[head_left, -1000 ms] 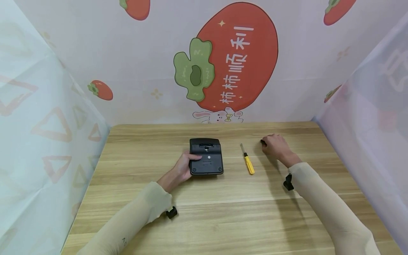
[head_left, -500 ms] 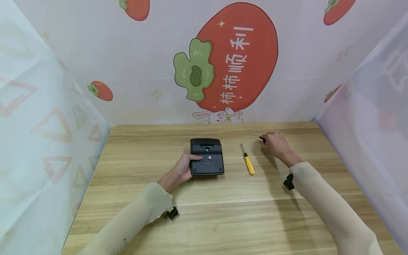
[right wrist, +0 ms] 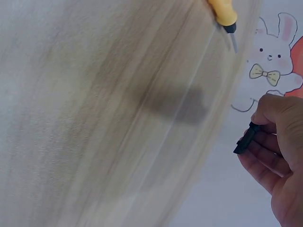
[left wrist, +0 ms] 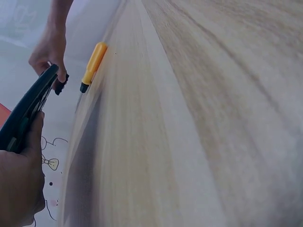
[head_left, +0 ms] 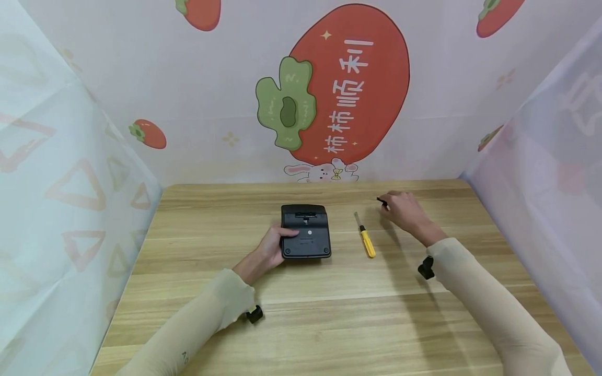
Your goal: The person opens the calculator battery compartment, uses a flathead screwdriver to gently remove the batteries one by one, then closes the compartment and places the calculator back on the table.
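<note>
My left hand [head_left: 270, 247] grips the left side of a black calculator [head_left: 310, 245], thumb across its back. The calculator's underside faces up, with an uncovered battery slot [head_left: 305, 215] near its far end. To the right, my right hand [head_left: 406, 213] pinches a small black battery cover [right wrist: 246, 139] between thumb and fingers, raised over the table in the right wrist view. Between the hands lies a screwdriver [head_left: 367, 241] with a yellow handle, its metal tip pointing away from me.
The wood-grain table [head_left: 329, 324] meets a printed back cloth [head_left: 226, 104] at its far edge. Pale cloths hang along the left and right sides. A small black mount sits at each sleeve cuff.
My right hand has lifted slightly and moved left with the battery cover, which shows more beyond the fingertips. The left hand and calculator have barely shifted.
</note>
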The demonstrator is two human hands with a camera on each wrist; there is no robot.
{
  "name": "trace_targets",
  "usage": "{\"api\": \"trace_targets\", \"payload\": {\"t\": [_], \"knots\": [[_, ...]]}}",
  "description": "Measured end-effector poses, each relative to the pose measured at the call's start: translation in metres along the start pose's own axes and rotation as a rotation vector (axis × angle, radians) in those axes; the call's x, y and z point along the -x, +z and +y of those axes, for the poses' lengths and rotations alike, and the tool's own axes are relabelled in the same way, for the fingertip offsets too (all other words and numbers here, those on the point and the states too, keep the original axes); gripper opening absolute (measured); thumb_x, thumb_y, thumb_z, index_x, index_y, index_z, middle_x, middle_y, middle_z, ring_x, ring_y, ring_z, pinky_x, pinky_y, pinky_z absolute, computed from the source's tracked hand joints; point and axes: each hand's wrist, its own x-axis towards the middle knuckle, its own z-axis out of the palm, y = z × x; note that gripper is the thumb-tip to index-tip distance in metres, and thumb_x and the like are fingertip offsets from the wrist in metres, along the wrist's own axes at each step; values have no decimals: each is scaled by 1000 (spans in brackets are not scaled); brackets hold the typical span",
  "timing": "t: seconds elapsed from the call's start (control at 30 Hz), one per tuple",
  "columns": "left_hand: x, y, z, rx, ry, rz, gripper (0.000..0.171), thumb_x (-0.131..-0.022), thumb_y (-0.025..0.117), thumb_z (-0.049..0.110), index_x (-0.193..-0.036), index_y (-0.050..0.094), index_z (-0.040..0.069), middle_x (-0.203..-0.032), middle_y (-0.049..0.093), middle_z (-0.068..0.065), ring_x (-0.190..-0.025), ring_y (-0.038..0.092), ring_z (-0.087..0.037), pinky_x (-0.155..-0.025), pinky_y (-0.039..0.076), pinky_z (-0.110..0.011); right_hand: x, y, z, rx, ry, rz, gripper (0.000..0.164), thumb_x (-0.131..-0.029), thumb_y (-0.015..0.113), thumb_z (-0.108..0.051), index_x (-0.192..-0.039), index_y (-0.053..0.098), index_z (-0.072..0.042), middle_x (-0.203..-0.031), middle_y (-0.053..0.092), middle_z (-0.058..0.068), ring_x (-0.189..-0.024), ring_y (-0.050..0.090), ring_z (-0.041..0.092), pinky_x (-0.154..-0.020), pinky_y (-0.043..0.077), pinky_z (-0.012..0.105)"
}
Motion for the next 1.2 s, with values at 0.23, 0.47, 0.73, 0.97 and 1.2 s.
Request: {"api": "trace_targets", "payload": {"t": [0.23,0.47,0.73,0.97,1.2], "knots": [[-1,0,-2,0,-6,15,61,-100,43,-7,-160,30,-5,-158,45,-31,-145,48,-43,-111,52,-48,-4,-7,-12,1,-51,16,20,-95,66,0,-111,77,5,-104,76,22,-76,72,30,-69,62,48],[0,1,-2,6,-7,-1,62,-100,42,-7,-160,28,-6,-158,43,-33,-145,46,-44,-110,53,-48,-10,-17,-29,13,-130,55,20,-93,70,-1,-111,77,5,-105,77,20,-79,74,29,-66,63,45],[0,3,-3,4,-10,-12,62,-100,43,-8,-160,29,-6,-158,43,-33,-145,47,-43,-110,53,-47,-17,-30,-55,30,-189,46,24,-95,71,-3,-116,77,4,-109,77,19,-91,76,30,-74,65,45],[-1,4,-5,12,-13,1,62,-99,44,-8,-159,30,-6,-158,44,-32,-145,47,-44,-110,52,-49,-20,-34,-71,39,-248,51,26,-93,76,-3,-118,77,4,-109,78,18,-91,75,28,-78,66,42],[-2,4,-5,28,-19,1,63,-98,45,-8,-160,30,-5,-158,43,-32,-146,45,-46,-112,50,-53,-23,-38,-86,25,-328,108,26,-90,78,-1,-115,77,4,-106,78,18,-91,76,29,-73,66,41]]}}
